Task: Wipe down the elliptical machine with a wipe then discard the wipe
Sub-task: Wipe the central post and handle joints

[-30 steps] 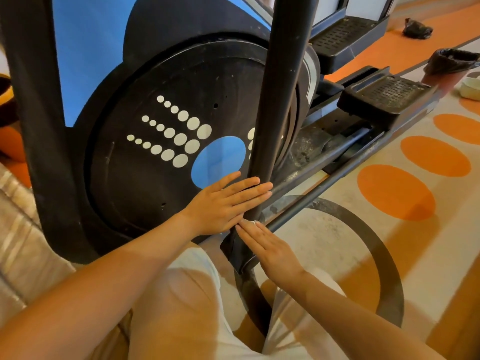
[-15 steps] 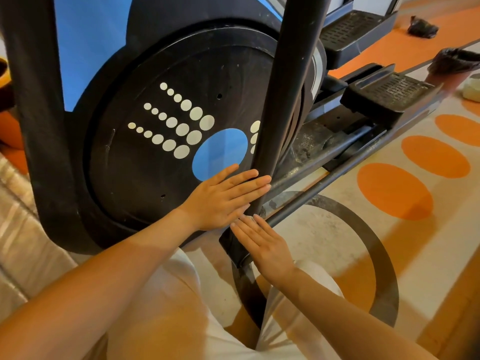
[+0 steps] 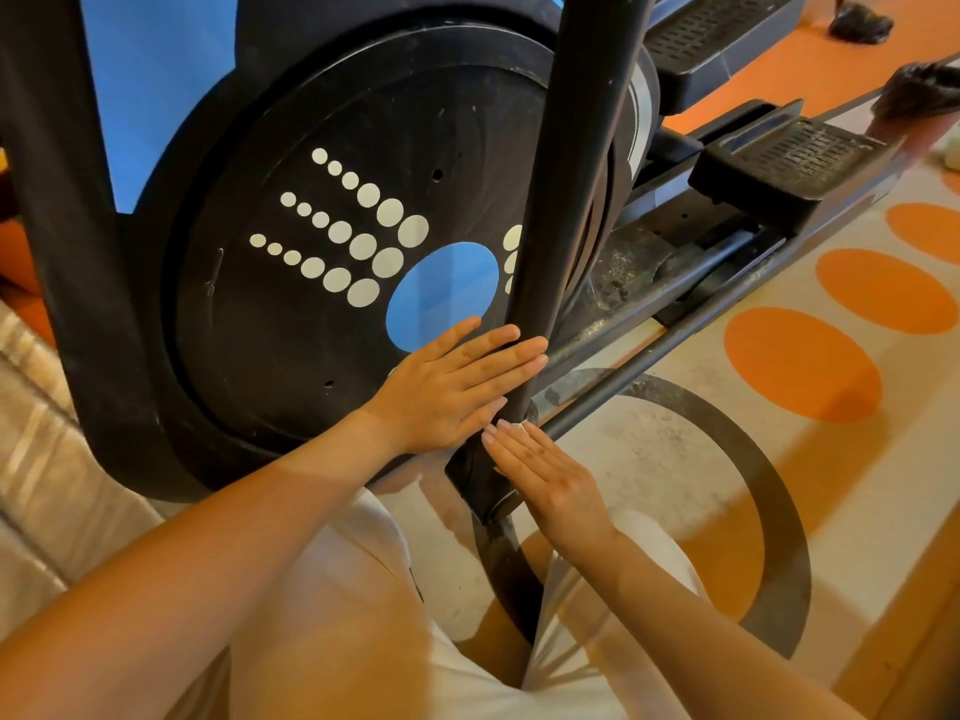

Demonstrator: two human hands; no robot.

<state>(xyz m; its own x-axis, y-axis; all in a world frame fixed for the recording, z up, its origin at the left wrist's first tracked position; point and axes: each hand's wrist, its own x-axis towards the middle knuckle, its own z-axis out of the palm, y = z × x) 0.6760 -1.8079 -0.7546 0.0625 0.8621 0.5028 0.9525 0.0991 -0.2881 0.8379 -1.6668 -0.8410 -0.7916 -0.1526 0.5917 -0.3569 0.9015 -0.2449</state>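
The elliptical machine fills the upper view: a black flywheel cover (image 3: 322,314) with white dots and a blue disc, and a black upright arm (image 3: 566,189) in front of it. My left hand (image 3: 457,387) lies flat with straight fingers against the lower part of that arm. Just below, my right hand (image 3: 545,480) is flat too, its fingertips pressing a small white wipe (image 3: 519,427) against the arm's base. Only a sliver of the wipe shows past the fingertips.
Two black pedals (image 3: 789,163) and the rails (image 3: 691,283) run back to the right. The floor (image 3: 800,366) is cream with orange ovals and a dark ring. Dark bags (image 3: 919,90) lie far right. My knees in white cloth sit at the bottom.
Both hands have stayed flat at the base of the upright arm, barely shifting along it; the camera has tilted slightly.
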